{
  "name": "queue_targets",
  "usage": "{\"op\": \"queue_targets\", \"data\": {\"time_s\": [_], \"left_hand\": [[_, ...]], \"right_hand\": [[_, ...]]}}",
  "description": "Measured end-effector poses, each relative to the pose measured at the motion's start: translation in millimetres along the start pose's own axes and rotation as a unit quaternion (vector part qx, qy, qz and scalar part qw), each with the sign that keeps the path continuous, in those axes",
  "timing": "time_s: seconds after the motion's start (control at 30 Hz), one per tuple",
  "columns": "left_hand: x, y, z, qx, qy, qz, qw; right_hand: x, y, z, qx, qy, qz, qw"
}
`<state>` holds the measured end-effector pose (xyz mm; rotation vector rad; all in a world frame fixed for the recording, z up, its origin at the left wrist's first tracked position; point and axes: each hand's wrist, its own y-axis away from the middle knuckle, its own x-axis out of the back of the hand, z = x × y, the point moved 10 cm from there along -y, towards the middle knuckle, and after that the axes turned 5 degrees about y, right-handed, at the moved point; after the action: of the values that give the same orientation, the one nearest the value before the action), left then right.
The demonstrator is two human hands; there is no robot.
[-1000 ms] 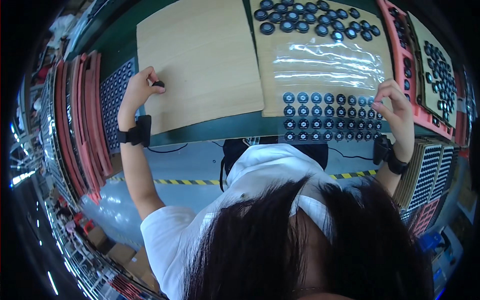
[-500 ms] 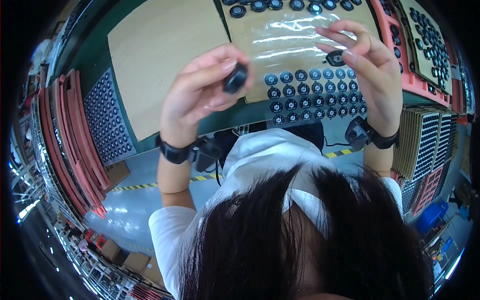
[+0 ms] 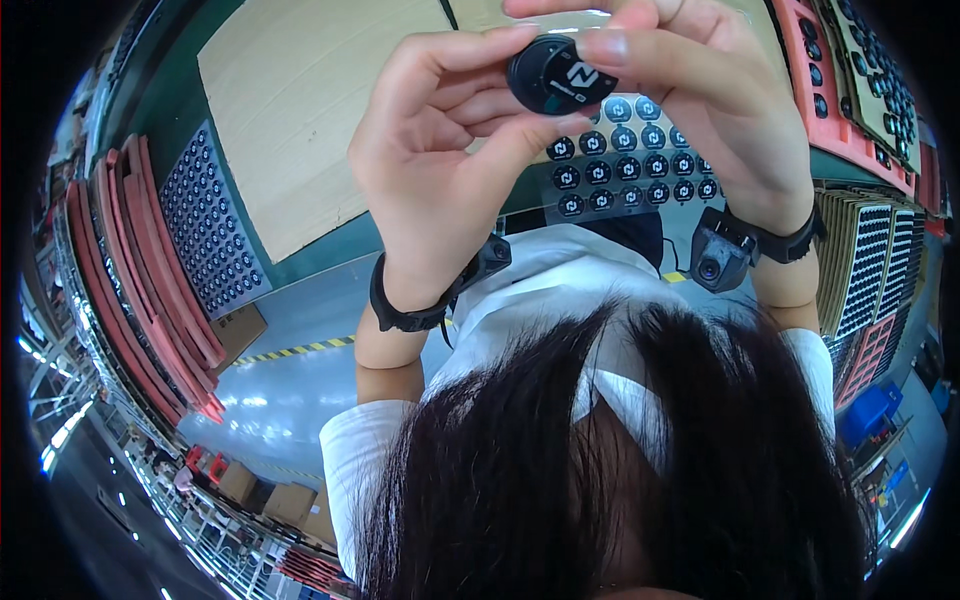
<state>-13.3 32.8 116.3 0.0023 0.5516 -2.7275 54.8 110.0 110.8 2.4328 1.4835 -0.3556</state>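
Head view: hair (image 3: pixel 600 460) below hands (image 3: pixel 560 130)

The round disc (image 3: pixel 560 75) pinched between both hands is black with a white mark on its face. Below the hands, the sheet of small discs (image 3: pixel 630 165) repeats that black-and-white look in rows. Left of the left hand lies a pale tan board (image 3: pixel 300 120) on a dark green tabletop (image 3: pixel 345 245), with red trays (image 3: pixel 150 280) stacked beyond.
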Motion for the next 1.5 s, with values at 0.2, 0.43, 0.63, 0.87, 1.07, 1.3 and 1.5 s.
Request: {"op": "queue_targets", "data": {"time_s": [0.2, 0.43, 0.63, 0.87, 1.07, 1.3, 1.5], "left_hand": [[3.9, 2.8, 12.9, -0.073, -0.042, 0.05, 0.995], [3.7, 6.7, 16.8, -0.121, -0.079, 0.088, 0.986], [6.1, 7.4, 21.9, -0.126, -0.101, 0.101, 0.982], [6.4, 6.7, 22.1, -0.121, -0.075, 0.092, 0.986], [19.9, 16.4, 21.1, -0.139, -0.061, 0.194, 0.969], [17.9, 14.8, 23.0, -0.152, -0.061, 0.195, 0.967], [18.3, 9.3, 28.3, -0.126, -0.06, 0.208, 0.968]], "right_hand": [[-5.4, -5.7, -1.3, 0.05, -0.034, -0.002, 0.998], [-0.5, -2.1, 10.6, 0.007, -0.085, 0.011, 0.996], [-4.2, 0.8, 6.7, -0.035, -0.052, 0.054, 0.997], [-4.2, -0.3, 9.2, -0.017, -0.064, 0.027, 0.997], [-10.1, 1.6, 7.6, -0.028, -0.047, 0.029, 0.998], [-7.9, 4.0, 2.7, 0.004, -0.047, 0.051, 0.998], [-8.2, 2.0, -1.1, 0.011, -0.038, 0.088, 0.995]]}}
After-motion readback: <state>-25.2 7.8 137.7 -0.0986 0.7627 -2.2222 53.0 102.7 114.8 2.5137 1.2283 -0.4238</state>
